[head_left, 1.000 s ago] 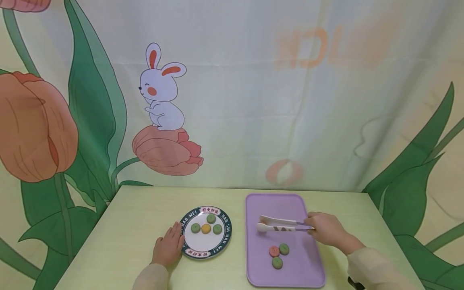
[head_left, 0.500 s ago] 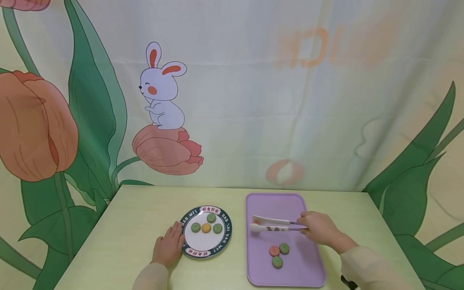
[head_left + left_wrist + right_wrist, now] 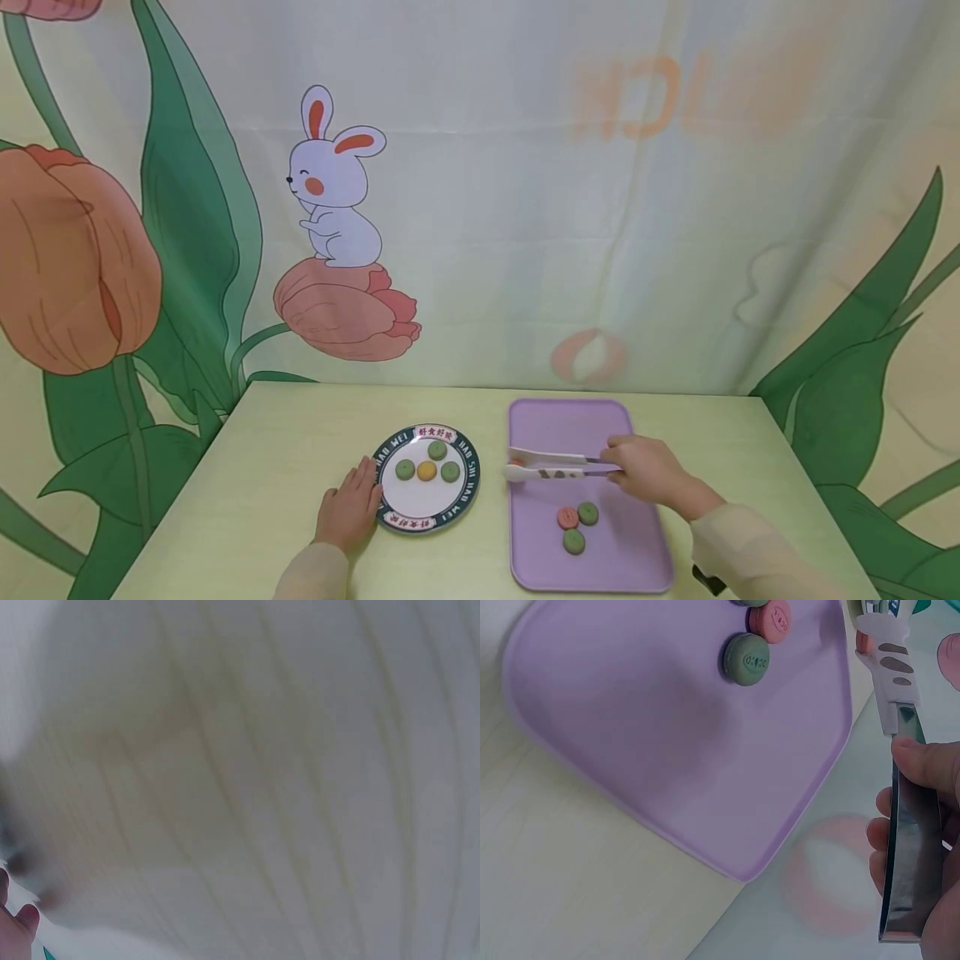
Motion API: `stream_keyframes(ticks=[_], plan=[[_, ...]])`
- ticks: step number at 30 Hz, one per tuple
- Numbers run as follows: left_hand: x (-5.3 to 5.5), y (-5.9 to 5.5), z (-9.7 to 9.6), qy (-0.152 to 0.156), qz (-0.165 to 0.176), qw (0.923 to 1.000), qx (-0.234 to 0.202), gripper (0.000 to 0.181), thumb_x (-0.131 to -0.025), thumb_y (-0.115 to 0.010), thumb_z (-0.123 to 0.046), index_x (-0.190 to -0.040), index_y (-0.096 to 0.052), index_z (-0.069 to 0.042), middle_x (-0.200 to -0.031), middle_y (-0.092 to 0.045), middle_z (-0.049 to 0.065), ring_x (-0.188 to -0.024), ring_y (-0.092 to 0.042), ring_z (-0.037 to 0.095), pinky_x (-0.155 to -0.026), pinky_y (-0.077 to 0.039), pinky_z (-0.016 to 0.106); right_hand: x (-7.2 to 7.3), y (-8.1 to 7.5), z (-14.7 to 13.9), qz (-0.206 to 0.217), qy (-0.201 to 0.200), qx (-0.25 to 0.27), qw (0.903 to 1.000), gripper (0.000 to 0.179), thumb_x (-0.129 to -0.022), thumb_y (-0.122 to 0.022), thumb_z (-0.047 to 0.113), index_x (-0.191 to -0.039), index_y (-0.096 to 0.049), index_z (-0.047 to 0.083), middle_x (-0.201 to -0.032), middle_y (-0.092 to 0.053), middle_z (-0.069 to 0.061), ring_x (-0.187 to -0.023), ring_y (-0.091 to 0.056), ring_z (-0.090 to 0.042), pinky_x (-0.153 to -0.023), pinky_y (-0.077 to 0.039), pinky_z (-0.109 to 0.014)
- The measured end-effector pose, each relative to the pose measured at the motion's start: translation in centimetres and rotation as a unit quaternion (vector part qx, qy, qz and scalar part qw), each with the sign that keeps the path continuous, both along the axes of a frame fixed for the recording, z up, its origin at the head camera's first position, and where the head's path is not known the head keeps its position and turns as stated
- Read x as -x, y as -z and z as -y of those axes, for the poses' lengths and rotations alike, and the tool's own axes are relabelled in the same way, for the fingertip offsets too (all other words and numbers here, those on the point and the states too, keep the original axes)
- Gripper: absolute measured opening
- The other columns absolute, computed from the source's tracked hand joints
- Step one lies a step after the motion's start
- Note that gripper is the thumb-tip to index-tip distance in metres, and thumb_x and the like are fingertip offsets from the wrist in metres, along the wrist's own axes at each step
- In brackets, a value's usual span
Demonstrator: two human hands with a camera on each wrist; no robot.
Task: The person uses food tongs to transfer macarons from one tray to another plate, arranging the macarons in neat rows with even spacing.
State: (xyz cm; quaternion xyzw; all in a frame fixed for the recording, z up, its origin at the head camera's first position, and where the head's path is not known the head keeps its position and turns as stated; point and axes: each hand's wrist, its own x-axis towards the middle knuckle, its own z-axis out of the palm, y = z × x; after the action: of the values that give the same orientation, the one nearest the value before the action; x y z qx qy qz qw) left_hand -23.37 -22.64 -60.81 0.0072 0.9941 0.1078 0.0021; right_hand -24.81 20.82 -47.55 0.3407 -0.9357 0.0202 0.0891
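My right hand [image 3: 648, 472] grips the metal handles of a pair of tongs [image 3: 551, 473] with white, spotted heads. Between the tips shows a pink macaron [image 3: 864, 642], mostly hidden by the tongs. They hover over the left rim of a purple tray [image 3: 558, 421]. On that tray lie a pink macaron [image 3: 567, 517] and two green macarons [image 3: 573, 542], close together. My left hand [image 3: 348, 507] lies flat with fingers extended, touching the left rim of a round plate [image 3: 420, 504]. The plate bears three green macarons [image 3: 437, 450] and a yellow macaron [image 3: 427, 472].
A pale wood-grain table [image 3: 247, 508] carries both plate and tray, with a narrow strip of tabletop between them. Behind its far edge hangs a curtain [image 3: 480, 208] printed with a rabbit and tulips.
My right hand has moved left with the tongs, bringing their tips from above the tray's middle to its left rim. The left hand and plate have stayed put.
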Motion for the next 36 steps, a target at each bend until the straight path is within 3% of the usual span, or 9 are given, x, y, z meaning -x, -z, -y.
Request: stream_keyframes(ticks=[12,25,36], plan=[[-0.1,0.1,0.1,0.003,-0.007,1.0000,-0.001,0.054,-0.093,-0.032,-0.033,-0.138,-0.027,-0.003,-0.143,-0.029,0.013,-0.127,-0.033,0.034,-0.096,-0.032,0.056,0.2,0.2,1.3,-0.002,-0.011,0.000,0.9999,0.009,-0.069,-0.070,0.015,-0.075,-0.064,0.015,-0.062,-0.042,0.009,-0.053,-0.032,-0.005,-0.044,-0.029,-0.019],[0.0,0.1,0.1,0.002,-0.002,1.0000,-0.001,0.054,-0.094,-0.030,-0.033,-0.138,-0.025,-0.003,-0.144,-0.027,0.013,-0.127,-0.032,0.035,-0.097,-0.031,0.057,0.4,0.4,3.5,-0.012,-0.039,0.012,0.9991,0.009,-0.066,-0.070,0.013,-0.069,-0.062,0.016,-0.060,-0.040,0.009,-0.051,-0.035,-0.007,-0.045,-0.032,-0.021],[-0.1,-0.2,0.0,0.002,-0.003,1.0000,-0.003,0.054,-0.094,-0.031,-0.033,-0.138,-0.025,-0.002,-0.144,-0.027,0.014,-0.127,-0.032,0.035,-0.097,-0.030,0.057,0.1,0.2,4.9,0.019,-0.040,0.007,0.9990,0.008,-0.068,-0.069,0.015,-0.069,-0.062,0.016,-0.061,-0.037,0.010,-0.053,-0.033,-0.006,-0.045,-0.030,-0.019]])
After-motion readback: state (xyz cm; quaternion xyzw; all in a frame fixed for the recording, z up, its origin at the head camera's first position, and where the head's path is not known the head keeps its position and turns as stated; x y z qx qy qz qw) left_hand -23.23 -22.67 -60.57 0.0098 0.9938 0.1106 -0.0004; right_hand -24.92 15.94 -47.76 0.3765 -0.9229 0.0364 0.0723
